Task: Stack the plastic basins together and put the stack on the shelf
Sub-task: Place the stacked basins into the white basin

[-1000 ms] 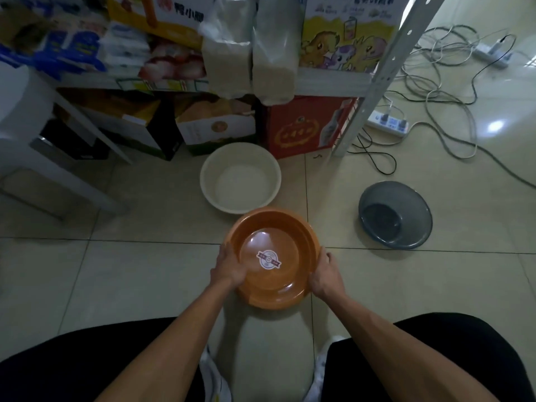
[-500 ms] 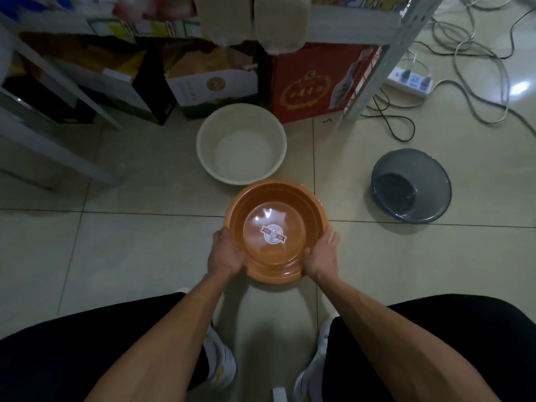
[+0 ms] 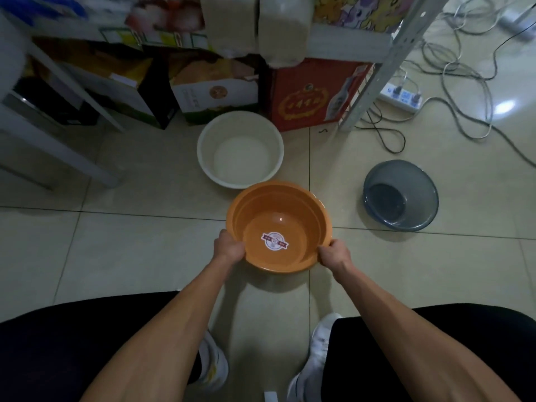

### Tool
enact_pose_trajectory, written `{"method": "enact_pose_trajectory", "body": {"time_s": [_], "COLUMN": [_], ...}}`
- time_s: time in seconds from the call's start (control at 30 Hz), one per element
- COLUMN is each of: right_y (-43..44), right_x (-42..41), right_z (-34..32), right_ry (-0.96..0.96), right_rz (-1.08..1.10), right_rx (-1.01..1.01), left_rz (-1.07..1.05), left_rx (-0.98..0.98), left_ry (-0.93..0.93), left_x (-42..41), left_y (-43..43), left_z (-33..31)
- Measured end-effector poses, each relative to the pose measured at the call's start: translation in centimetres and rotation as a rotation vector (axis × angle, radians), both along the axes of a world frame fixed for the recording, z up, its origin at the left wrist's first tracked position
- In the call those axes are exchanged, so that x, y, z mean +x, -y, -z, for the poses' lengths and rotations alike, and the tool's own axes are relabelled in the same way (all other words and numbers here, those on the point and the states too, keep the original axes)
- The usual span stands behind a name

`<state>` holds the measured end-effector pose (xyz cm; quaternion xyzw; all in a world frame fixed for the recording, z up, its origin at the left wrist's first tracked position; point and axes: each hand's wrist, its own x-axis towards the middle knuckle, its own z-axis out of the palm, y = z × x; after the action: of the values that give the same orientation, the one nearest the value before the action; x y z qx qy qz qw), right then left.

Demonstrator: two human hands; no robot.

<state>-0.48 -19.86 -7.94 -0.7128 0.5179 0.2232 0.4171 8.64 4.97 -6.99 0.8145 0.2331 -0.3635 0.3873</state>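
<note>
An orange basin (image 3: 278,216) with a round sticker on its bottom is held above the floor tiles, tilted toward me. My left hand (image 3: 229,249) grips its near-left rim and my right hand (image 3: 333,255) grips its near-right rim. Just beyond it a white basin (image 3: 240,153) stands upright on the floor, its near edge hidden behind the orange rim. A grey translucent basin (image 3: 401,194) sits on the floor to the right, apart from both. The metal shelf (image 3: 388,65) rises behind the white basin, with bags and boxes on its lower board.
Cardboard boxes (image 3: 307,97) stand under the shelf board. A power strip (image 3: 401,97) and tangled cables (image 3: 464,82) lie on the tiles at the right. A white frame leg (image 3: 52,149) slants across the left. My white shoes (image 3: 322,343) are below.
The orange basin has come up off the floor and moved away from me toward the white basin, tilting toward me. Both hands have kept their grip on its rim.
</note>
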Motion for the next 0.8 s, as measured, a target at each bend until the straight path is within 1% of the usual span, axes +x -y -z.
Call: {"method": "enact_pose_trajectory", "body": {"time_s": [0.1, 0.27, 0.33, 0.4, 0.47, 0.57, 0.7, 0.8], "right_y": [0.5, -0.3, -0.6, -0.4, -0.9, -2.0, -3.1, -3.5], "right_x": [-0.4, 1.0, 3.5, 7.4, 11.7, 18.3, 25.3, 27.6], "right_z": [-3.0, -5.4, -5.3, -4.6, -4.6, -5.0, -3.2, -0.7], "right_ry": [0.061, 0.244, 0.341, 0.443, 0.535, 0.622, 0.608, 0.489], "right_rz": [0.061, 0.144, 0.155, 0.135, 0.086, -0.030, -0.170, -0.245], "right_rx": [-0.030, 0.004, 0.045, 0.048, 0.031, 0.020, -0.017, -0.039], "left_rz": [0.071, 0.055, 0.014, -0.033, -0.069, -0.094, -0.168, -0.082], "left_rx": [-0.013, -0.015, -0.040, -0.059, -0.060, 0.012, 0.041, 0.057], "left_ry": [0.081, 0.274, 0.382, 0.469, 0.561, 0.658, 0.599, 0.438], "left_x": [1.0, 3.5, 5.4, 8.2, 11.0, 14.8, 19.1, 20.1], "left_y": [1.5, 2.3, 2.0, 1.3, 0.5, -0.5, -2.0, -3.7], "left_z": [-2.2, -6.1, -8.4, -9.4, -8.9, -7.5, -4.0, 0.0]}}
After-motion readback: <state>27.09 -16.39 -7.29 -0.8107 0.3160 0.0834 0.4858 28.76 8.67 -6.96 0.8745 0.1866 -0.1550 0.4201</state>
